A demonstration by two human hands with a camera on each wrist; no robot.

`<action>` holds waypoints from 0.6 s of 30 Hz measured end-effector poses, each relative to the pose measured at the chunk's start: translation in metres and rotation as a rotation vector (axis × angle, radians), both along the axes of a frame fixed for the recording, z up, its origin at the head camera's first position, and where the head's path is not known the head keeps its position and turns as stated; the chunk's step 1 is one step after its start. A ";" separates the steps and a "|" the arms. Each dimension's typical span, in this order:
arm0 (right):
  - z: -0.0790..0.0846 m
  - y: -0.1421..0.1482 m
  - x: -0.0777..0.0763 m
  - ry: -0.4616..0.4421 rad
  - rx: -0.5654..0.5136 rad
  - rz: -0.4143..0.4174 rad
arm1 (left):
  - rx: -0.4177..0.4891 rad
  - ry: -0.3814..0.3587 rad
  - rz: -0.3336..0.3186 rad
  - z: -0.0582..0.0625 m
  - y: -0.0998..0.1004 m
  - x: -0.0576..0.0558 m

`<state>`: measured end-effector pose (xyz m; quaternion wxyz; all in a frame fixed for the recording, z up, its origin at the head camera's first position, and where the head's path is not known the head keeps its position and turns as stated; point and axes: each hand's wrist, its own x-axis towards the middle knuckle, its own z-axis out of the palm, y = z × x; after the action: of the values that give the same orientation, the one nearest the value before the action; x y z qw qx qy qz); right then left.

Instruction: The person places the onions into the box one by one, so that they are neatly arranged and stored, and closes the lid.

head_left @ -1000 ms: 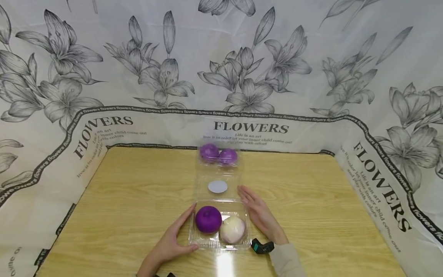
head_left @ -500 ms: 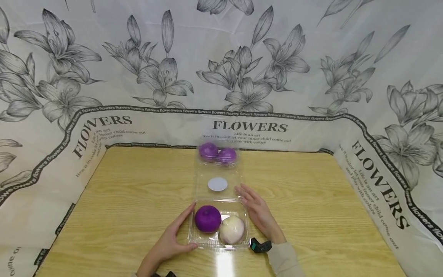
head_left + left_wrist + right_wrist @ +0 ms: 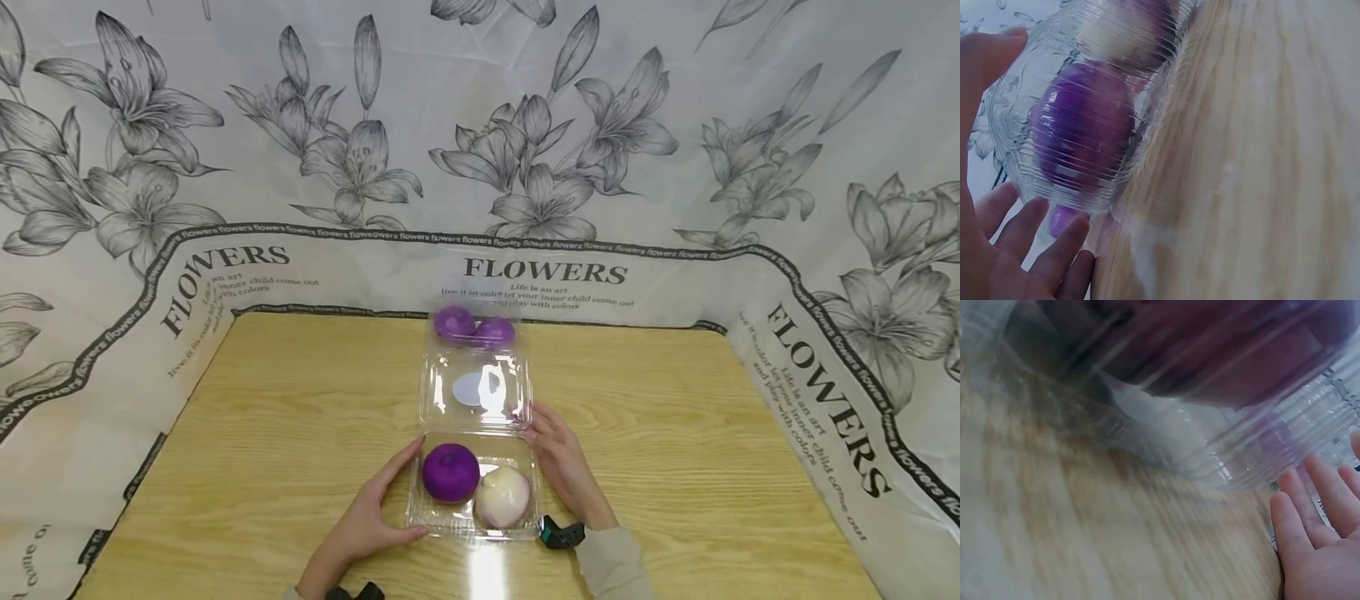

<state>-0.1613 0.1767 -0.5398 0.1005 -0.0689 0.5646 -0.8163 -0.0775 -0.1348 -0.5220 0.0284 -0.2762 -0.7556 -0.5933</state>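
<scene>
A clear plastic clamshell container point(image 3: 468, 527) stands at the table's front middle. Inside it lie a round purple onion point(image 3: 451, 472) and a pale onion point(image 3: 502, 497) with a purplish tinge. The clear lid point(image 3: 442, 408), bearing a white oval label point(image 3: 471, 389), is hinged at the far side and tilted back with bright glare on it. My left hand point(image 3: 367, 512) holds the container's left side, thumb at the front corner and fingers at the back corner. Nearly straight, the fingers of my right hand point(image 3: 570, 471) touch the lid's right edge near the hinge.
Behind the lid, a second clear container holds two purple onions point(image 3: 454, 323) at the table's back edge. Flower-printed cloth point(image 3: 375, 283) walls in the wooden table point(image 3: 300, 400) at the back and sides. Black bands sit on both wrists.
The lid, flat on the table before, has tilted up, catching the light. My right fingers have moved slightly to its right edge. The left hand stays on the container.
</scene>
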 end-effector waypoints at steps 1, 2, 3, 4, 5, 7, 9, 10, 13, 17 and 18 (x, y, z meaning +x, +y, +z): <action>0.000 0.000 0.001 0.005 -0.008 0.005 | 0.000 0.000 0.002 0.000 0.000 0.000; 0.001 -0.001 0.001 0.016 -0.018 0.013 | 0.000 0.002 0.004 0.000 -0.001 0.001; 0.001 -0.001 0.001 0.034 -0.026 0.028 | 0.000 0.003 0.007 0.000 -0.001 0.001; 0.001 -0.001 0.000 0.061 -0.041 0.047 | 0.000 0.004 0.009 0.000 -0.001 0.001; 0.002 -0.001 0.000 0.084 -0.062 0.064 | -0.002 0.005 0.010 0.000 -0.002 0.001; 0.004 0.000 -0.001 0.136 -0.113 0.106 | -0.004 0.007 0.011 0.000 -0.002 0.001; 0.007 0.001 -0.003 0.186 -0.158 0.138 | -0.008 0.006 0.011 0.000 -0.001 0.001; 0.009 0.002 -0.003 0.209 -0.180 0.149 | -0.011 0.004 0.011 0.000 -0.001 0.001; 0.017 0.004 -0.005 0.273 -0.211 0.181 | -0.022 0.003 0.012 0.001 -0.001 0.000; 0.029 0.007 -0.009 0.371 -0.237 0.220 | -0.032 0.007 0.009 -0.012 -0.001 -0.004; 0.032 0.008 -0.009 0.393 -0.240 0.225 | -0.033 0.011 0.008 -0.017 -0.001 -0.005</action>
<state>-0.1701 0.1851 -0.5082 0.0703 -0.3001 0.4612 -0.8320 -0.0826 -0.1359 -0.5392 0.0303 -0.2766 -0.7663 -0.5790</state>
